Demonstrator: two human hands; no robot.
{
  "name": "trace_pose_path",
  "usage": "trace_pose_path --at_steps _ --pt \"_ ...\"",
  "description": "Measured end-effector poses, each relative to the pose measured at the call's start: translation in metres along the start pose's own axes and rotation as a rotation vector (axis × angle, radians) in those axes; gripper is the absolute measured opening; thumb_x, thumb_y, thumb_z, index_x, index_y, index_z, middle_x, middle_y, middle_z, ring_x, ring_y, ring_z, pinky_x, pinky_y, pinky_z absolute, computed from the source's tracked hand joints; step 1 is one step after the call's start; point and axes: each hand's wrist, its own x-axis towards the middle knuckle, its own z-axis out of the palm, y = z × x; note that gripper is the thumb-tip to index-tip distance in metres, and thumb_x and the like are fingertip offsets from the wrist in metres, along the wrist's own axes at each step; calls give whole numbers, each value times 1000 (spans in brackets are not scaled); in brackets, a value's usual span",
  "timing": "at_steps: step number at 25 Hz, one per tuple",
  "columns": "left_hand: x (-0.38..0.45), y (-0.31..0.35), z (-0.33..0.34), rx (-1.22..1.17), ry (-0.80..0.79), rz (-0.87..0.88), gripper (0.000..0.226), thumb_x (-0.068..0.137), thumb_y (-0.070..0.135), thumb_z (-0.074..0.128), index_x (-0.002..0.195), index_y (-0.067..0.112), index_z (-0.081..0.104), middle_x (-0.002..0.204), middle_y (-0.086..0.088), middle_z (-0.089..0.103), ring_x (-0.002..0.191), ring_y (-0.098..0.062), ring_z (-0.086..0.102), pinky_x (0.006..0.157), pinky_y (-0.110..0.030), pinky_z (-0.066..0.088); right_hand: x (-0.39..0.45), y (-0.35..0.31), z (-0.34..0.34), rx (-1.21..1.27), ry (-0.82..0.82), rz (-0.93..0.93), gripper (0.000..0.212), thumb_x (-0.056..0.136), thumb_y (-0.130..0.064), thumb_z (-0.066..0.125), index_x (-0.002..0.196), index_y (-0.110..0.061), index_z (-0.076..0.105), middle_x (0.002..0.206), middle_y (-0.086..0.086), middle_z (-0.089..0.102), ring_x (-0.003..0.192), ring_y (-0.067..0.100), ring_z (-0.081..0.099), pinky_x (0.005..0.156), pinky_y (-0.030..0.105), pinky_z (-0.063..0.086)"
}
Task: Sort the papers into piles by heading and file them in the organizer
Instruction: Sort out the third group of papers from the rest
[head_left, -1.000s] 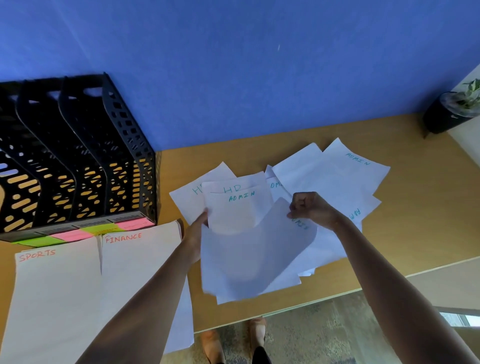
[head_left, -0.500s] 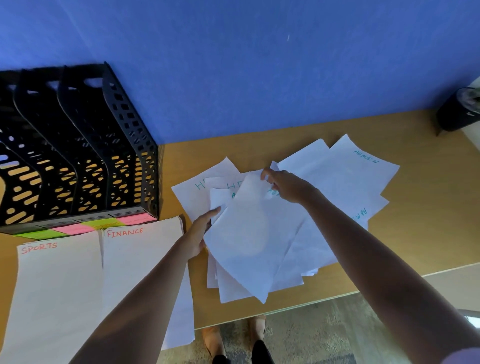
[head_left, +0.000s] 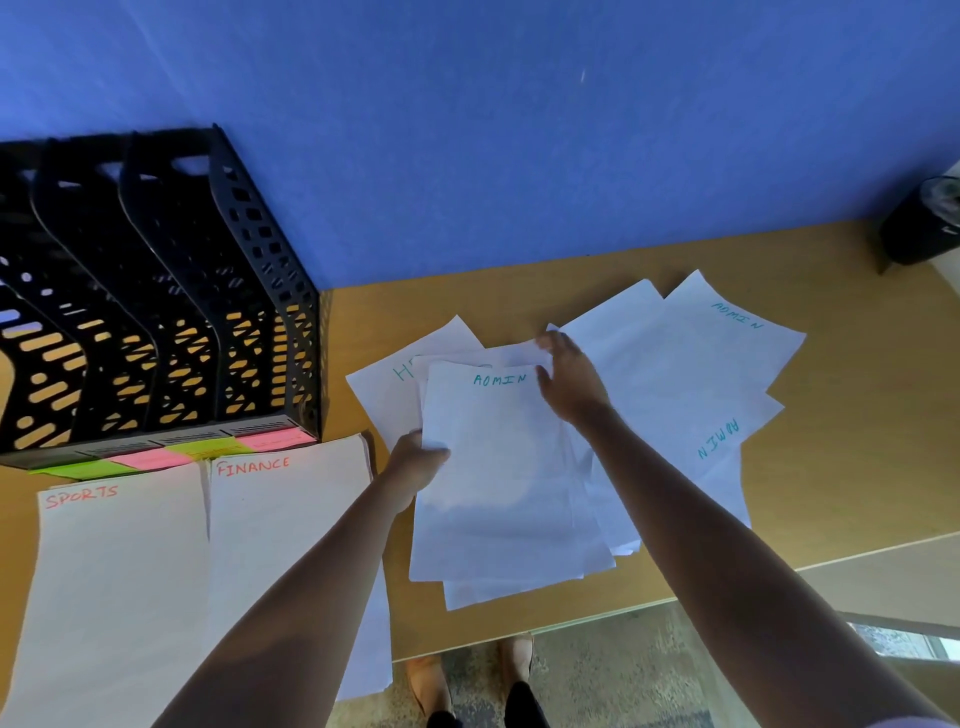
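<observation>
The left hand (head_left: 415, 465) has its grip pinched on the left edge of the top ADMIN sheet (head_left: 498, 467), which lies on the loose stack mid-tabletop (head_left: 857, 415) — the right hand (head_left: 569, 382) rests open-fingered at its top right corner, beside the black organizer (head_left: 156, 312).

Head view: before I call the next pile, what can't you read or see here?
- Heading starting "H": the ADMIN sheet covers the rest.
- Sheets under that ADMIN sheet: headings hidden, count unclear.
- Organizer slot labels: writing too small and blurred; left slots cut off by the frame edge.
- Right hand fingertips: hard to tell whether they pinch or just touch a sheet.
- Black object, far right: cut off.
</observation>
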Motion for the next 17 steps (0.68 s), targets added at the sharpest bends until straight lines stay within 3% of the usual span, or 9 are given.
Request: trace_pose_path --at_steps 2,5,8,11,14,17 --pt "0 -2 2 11 3 4 21 92 7 60 112 14 62 90 3 64 80 -14 58 72 -27 47 -7 27 -3 -134 31 213 48 87 -6 64 133 0 48 132 19 52 119 37 54 100 45 47" --pt "0 -3 2 33 9 9 16 92 9 59 103 20 59 83 9 61 73 -8 55 62 -20 44 -11 47 -6 -206 4 368 64 87 -19 71 140 1 41 136 19 50 123 36 52 105 42 43" --pt "0 0 1 53 -1 6 17 91 8 58 101 22 60 87 5 62 75 -9 55 64 -22 45 -11 50 -5 -146 24 467 52 91 -17 66 136 0 47 133 18 57 120 36 57 103 41 46" --pt "-1 0 1 61 -12 8 17 92 8 58 102 22 60 88 5 63 77 -11 56 66 -24 45 -13 52 -4 -280 -6 452 29 94 -4 51 122 4 57 119 21 64 109 39 63 90 39 52" --pt "-4 -1 2 65 11 13 15 93 11 59 103 23 58 86 10 61 77 -8 55 61 -19 44 -17 55 -10 -412 -45 362 23 95 3 43 106 3 63 108 22 68 100 40 65 85 40 52" --pt "-3 -2 3 72 12 -3 11 94 14 58 102 22 58 85 11 59 79 -10 55 64 -19 44 -21 48 -17 -332 128 293 23 99 -3 42 108 0 63 104 21 68 91 43 67 77 44 55"
